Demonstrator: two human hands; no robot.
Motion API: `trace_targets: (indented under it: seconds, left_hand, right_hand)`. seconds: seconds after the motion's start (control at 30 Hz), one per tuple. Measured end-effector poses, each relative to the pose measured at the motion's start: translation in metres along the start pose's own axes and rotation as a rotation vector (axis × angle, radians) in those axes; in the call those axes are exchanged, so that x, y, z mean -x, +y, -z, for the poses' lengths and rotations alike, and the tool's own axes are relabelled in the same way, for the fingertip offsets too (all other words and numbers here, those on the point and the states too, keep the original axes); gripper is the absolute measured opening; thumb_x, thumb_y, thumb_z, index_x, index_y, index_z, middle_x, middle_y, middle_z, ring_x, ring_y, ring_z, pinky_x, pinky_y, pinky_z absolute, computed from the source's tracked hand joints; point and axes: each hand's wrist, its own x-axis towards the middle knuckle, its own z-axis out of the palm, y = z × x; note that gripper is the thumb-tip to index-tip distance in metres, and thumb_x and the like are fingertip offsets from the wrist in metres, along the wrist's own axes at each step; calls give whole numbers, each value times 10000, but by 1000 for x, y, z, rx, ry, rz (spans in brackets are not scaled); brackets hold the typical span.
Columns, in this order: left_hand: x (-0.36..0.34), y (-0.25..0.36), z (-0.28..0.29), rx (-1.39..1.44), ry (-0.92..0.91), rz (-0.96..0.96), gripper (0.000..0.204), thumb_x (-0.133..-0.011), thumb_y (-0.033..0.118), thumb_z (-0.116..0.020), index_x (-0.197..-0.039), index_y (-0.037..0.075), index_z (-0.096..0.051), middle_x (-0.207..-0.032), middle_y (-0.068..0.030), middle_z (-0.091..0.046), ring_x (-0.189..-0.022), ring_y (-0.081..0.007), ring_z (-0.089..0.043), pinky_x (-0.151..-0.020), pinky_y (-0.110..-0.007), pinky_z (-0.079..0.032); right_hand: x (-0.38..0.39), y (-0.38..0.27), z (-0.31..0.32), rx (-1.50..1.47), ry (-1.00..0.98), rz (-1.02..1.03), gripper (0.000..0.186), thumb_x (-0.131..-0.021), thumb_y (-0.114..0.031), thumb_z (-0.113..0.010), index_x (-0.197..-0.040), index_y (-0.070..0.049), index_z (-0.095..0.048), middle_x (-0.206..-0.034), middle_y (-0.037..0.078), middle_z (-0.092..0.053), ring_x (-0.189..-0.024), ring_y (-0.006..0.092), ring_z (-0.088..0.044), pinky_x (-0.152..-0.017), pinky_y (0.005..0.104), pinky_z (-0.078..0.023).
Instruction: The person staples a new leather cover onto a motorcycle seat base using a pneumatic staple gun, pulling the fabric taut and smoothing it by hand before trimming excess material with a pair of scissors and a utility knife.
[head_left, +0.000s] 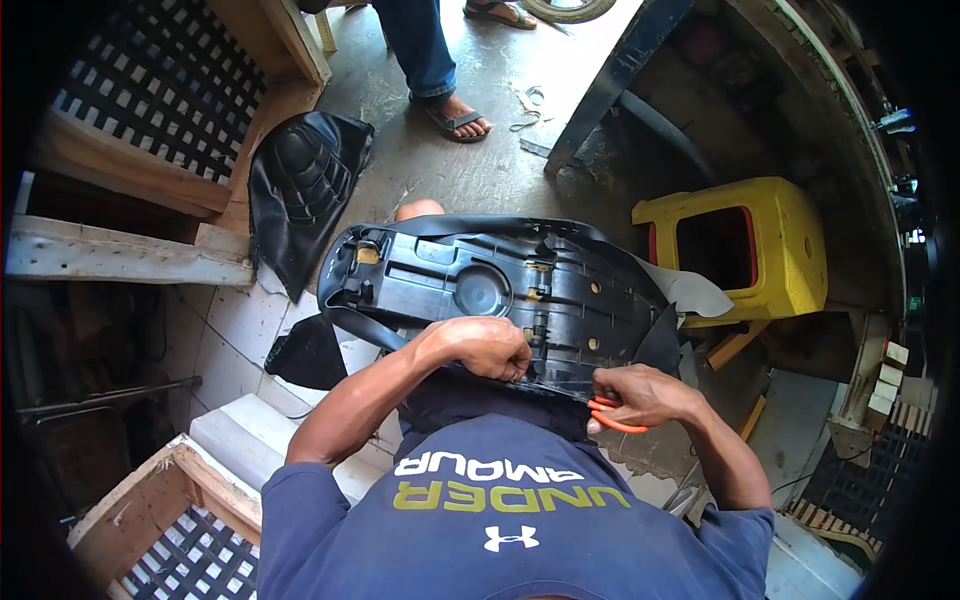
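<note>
An upside-down motorcycle seat (pixel 430 280) lies across my lap, its black ribbed plastic base facing up. Black cover material (pixel 655 345) hangs loosely around its rim. My left hand (pixel 490 348) is closed in a pinch at the near edge of the seat, apparently on the cover's edge, though the fingertips are hidden. To its right, my right hand (pixel 645 395) grips orange-handled scissors (pixel 622 427) at the same near edge. The blades point left along that edge and are hard to make out.
A moulded black seat cover (pixel 305 170) lies at the far left beside a wooden frame with woven black straps (pixel 160 80). A yellow shell (pixel 790 250) stands at right. Another person's sandalled foot (pixel 460 118) is ahead. A second strapped frame (pixel 215 490) sits near left.
</note>
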Motion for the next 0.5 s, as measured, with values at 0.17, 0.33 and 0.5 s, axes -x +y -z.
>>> trace_targets:
  seconds: [0.17,0.33,0.5]
  left_hand:
    - [-13,1,12,-57,-133,-19,197,-842,221,-724,-935,56,-778,-827,-140,-761,-822,-329,-745,-752,-441,-564]
    - [-16,4,13,-109,-142,15,170,-805,205,-737,-879,56,-776,-781,-130,-746,-792,-310,-742,-732,-431,-565]
    - [-7,5,22,45,-14,-59,146,-813,151,-716,-883,34,-768,-812,-141,-752,-785,-300,-745,-723,-411,-571]
  right_hand:
    - [-12,-13,-2,39,-33,3,709,-831,-694,-808,-963,-28,-605,-759,122,-612,-707,308,-636,-625,443,-484]
    - [-15,-25,-5,38,-3,-17,718,-833,-703,-799,-965,-22,-615,-771,141,-650,-723,327,-670,-639,458,-505]
    - [-19,-29,-3,62,-20,-63,734,-846,-721,-776,-950,-12,-616,-732,144,-651,-706,333,-680,-636,464,-509]
